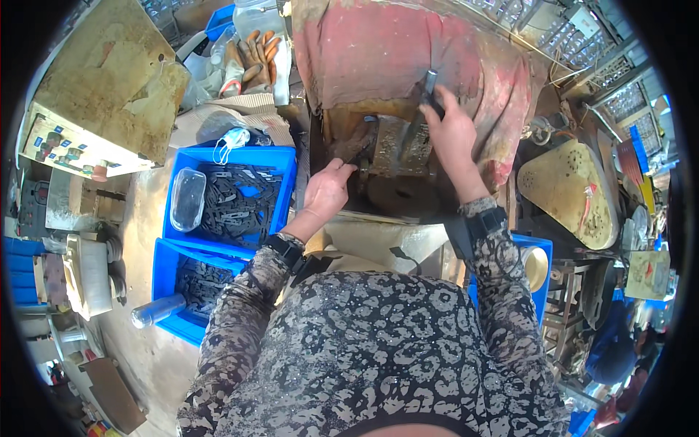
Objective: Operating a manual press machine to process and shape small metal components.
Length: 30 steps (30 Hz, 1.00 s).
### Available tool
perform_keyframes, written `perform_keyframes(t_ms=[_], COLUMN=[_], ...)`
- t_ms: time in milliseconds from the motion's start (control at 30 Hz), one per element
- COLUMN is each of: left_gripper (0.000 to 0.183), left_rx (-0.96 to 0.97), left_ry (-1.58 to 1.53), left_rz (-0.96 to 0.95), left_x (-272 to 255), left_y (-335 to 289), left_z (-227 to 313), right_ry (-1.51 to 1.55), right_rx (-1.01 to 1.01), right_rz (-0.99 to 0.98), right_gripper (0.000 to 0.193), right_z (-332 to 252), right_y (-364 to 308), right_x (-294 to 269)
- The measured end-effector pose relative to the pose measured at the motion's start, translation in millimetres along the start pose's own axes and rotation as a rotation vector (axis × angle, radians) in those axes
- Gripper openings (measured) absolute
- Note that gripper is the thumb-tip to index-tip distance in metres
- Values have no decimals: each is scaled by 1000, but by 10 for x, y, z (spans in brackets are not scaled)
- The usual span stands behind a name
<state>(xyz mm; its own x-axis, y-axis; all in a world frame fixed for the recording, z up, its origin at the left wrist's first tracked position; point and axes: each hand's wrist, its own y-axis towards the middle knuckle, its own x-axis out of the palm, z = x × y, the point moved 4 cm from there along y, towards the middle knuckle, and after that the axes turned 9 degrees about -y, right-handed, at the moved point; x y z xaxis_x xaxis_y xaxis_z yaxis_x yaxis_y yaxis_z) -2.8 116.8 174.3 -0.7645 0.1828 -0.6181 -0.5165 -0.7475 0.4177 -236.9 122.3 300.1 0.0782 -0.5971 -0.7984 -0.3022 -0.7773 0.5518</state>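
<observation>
My left hand is closed in a pinch at the left side of a worn, grimy metal fixture. A thin dark piece sticks out from its fingertips toward the fixture; its exact kind is unclear. My right hand is raised over the right side of the fixture, fingers closed round a dark bar-shaped handle with a shiny metal end. Part of that handle is hidden by the fingers. Below the fixture, a dark round disc lies in shadow.
A stained red cloth hangs behind the fixture. To the left, two blue bins hold many flat dark metal pieces, one with a clear plastic box. Work gloves lie beyond. A control box stands far left, a triangular plate right.
</observation>
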Motion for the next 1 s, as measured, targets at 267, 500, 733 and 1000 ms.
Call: perform_keyframes(t_ms=[267,500,733,1000], left_gripper=[68,73,82,69], left_rx=[-74,-129,-153,-97], left_ry=[-209,3,35,-2], left_rz=[277,220,155,211], left_x=[-137,-92,-64,-57], left_y=[83,89,90,77], left_z=[-116,-111,-148,-146], right_ry=[-141,-128,-115,-110], right_rx=[93,151,185,185], right_rz=[-88,-134,-176,-191], right_gripper=[46,39,39,39], right_z=[35,53,75,96], right_y=[535,691,726,756], right_x=[197,249,279,330])
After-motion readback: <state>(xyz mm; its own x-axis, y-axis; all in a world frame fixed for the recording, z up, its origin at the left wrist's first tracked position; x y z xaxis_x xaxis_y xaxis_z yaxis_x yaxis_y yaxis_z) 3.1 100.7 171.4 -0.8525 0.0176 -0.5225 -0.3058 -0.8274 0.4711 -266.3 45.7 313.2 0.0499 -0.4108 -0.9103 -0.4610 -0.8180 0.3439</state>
